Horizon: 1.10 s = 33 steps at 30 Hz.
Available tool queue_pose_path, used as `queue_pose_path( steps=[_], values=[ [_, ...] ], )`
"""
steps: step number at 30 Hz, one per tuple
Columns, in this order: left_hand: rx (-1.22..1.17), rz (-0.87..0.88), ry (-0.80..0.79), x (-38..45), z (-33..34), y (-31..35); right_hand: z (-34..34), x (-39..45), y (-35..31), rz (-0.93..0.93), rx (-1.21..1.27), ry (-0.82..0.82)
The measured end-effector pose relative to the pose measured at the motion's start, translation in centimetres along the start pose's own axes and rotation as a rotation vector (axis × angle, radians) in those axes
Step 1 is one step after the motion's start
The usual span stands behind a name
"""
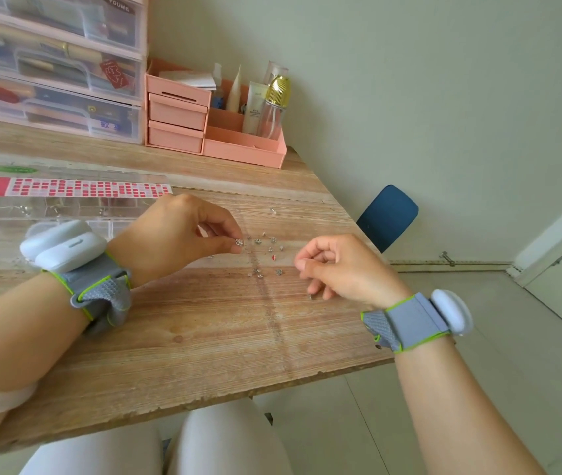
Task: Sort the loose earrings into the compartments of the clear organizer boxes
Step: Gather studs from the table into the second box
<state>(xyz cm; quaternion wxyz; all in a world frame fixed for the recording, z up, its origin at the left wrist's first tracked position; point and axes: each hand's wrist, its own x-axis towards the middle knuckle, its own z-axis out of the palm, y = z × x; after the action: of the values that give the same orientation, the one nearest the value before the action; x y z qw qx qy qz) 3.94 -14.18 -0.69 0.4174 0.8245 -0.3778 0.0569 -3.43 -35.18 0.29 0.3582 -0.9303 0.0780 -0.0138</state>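
Loose earrings [265, 255] lie scattered on the wooden table [204, 320] between the two hands — one silver earring [238, 242] is pinched at the left hand's [183, 231] fingertips. The right hand [344, 265] is curled; whether it holds anything I cannot tell. The clear organizer box [67, 207] sits behind the left hand.

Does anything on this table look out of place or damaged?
Small earrings lie scattered loose on the wooden table, outside the clear organizer box. One stray piece sits apart, farther back. The table's near edge looks chipped.
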Motion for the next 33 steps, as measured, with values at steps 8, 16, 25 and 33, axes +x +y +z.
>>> queue_pose_path(
  steps=[8,16,25,33],
  values=[
    [-0.020,-0.004,0.008,0.0,0.0,-0.2,0.3,-0.2,-0.3,0.024,0.026,0.009],
    [-0.024,0.000,0.005,0.0,0.0,-0.1,0.0,-1.0,-0.7,0.113,0.130,-0.175],
    [0.016,-0.008,0.044,0.2,-0.3,-0.5,1.3,-0.8,-1.6,0.089,0.312,-0.222],
    [0.046,-0.033,0.084,0.4,-0.3,-0.8,2.2,0.8,-2.1,0.064,0.374,-0.183]
  ],
)
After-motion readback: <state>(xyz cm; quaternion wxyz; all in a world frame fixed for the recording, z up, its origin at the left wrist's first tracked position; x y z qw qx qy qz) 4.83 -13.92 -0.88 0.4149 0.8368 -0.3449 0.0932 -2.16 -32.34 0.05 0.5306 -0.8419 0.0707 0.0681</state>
